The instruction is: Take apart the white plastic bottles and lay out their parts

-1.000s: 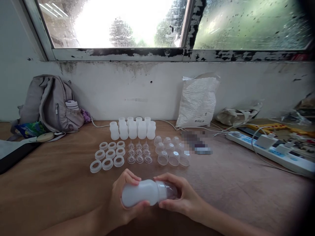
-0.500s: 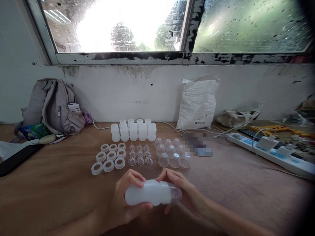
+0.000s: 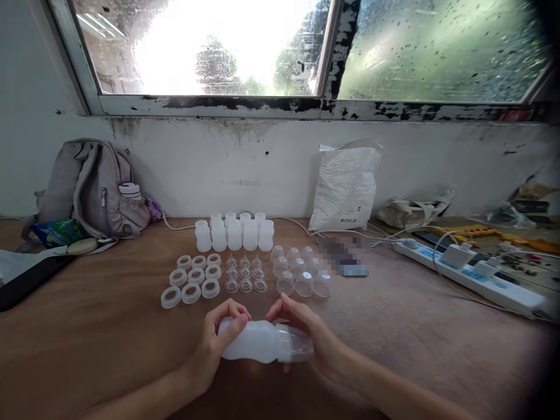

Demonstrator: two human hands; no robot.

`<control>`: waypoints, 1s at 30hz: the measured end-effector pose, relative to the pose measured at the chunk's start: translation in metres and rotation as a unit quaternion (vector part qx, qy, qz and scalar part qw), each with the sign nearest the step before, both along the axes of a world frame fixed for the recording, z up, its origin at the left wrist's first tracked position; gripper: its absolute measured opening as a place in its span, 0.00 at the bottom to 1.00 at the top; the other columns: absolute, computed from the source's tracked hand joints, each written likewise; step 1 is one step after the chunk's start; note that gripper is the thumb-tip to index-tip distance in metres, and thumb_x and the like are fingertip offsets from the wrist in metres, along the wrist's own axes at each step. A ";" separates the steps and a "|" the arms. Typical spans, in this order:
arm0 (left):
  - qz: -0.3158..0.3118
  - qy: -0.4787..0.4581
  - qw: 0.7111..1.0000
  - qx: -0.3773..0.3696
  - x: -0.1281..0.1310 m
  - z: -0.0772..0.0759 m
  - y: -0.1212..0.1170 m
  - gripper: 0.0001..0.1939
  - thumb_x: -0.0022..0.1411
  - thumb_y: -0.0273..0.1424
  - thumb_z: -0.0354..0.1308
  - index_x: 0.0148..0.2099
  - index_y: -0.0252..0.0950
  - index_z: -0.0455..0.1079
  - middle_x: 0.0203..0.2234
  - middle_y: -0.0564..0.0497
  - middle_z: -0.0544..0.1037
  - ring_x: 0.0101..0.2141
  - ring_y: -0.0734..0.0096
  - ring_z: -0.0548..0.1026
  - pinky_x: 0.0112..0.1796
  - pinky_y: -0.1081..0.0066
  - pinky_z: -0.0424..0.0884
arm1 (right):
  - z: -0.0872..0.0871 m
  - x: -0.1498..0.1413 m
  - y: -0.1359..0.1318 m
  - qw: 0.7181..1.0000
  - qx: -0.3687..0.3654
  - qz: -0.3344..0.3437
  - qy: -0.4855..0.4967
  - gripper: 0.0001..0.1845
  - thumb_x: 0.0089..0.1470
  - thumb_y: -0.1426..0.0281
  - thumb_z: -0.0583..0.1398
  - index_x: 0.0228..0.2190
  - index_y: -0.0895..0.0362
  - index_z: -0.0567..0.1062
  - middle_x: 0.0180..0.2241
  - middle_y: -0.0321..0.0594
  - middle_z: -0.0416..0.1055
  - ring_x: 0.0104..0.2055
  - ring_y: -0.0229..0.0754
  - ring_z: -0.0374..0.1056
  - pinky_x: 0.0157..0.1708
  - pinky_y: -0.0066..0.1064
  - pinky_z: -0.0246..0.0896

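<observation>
White plastic bottle [image 3: 256, 340] lies sideways in our grip, left hand [image 3: 213, 344] wrapped on its base, right hand [image 3: 312, 341] closed round its clear cap [image 3: 296, 347].

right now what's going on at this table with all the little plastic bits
A person holds a white bottle sideways in both hands, just above the wooden table. The left hand grips its body; the right hand is at the end with the clear cap. Beyond the hands, parts lie in neat groups: empty bottles at the back, rings on the left, small clear teats in the middle, clear caps on the right. A backpack and a power strip sit off to the sides.
</observation>
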State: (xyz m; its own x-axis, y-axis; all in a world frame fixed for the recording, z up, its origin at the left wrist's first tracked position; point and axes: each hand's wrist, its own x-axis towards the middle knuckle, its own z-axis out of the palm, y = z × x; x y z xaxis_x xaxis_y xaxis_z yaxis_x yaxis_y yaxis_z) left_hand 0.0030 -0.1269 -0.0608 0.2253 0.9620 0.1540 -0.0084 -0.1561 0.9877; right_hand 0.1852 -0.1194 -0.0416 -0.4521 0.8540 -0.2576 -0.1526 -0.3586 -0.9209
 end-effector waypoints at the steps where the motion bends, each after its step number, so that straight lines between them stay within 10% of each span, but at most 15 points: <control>1: 0.011 0.009 1.000 0.005 0.000 0.001 0.000 0.15 0.56 0.38 0.51 0.23 0.34 0.55 0.29 0.50 0.66 0.28 0.74 0.64 0.28 0.76 0.61 | 0.000 0.000 0.001 1.000 0.000 0.002 0.001 0.26 0.49 0.48 0.47 0.28 0.59 0.68 0.28 0.41 0.66 0.25 0.38 0.65 0.15 0.25 0.60; 14: -0.028 0.057 0.995 0.078 -0.005 0.006 -0.006 0.07 0.53 0.33 0.53 0.30 0.34 0.61 0.29 0.51 0.67 0.31 0.72 0.66 0.31 0.74 0.62 | -0.003 -0.003 -0.006 0.999 0.022 -0.043 0.009 0.22 0.49 0.53 0.52 0.20 0.60 0.65 0.22 0.35 0.61 0.23 0.33 0.58 0.21 0.23 0.52; 30: 0.130 0.034 0.974 0.181 0.009 -0.016 -0.008 0.04 0.56 0.29 0.51 0.30 0.36 0.60 0.24 0.54 0.66 0.27 0.74 0.67 0.28 0.74 0.62 | -0.006 -0.009 -0.001 0.995 0.084 -0.026 0.042 0.23 0.50 0.53 0.50 0.18 0.59 0.63 0.21 0.35 0.58 0.22 0.33 0.54 0.21 0.24 0.48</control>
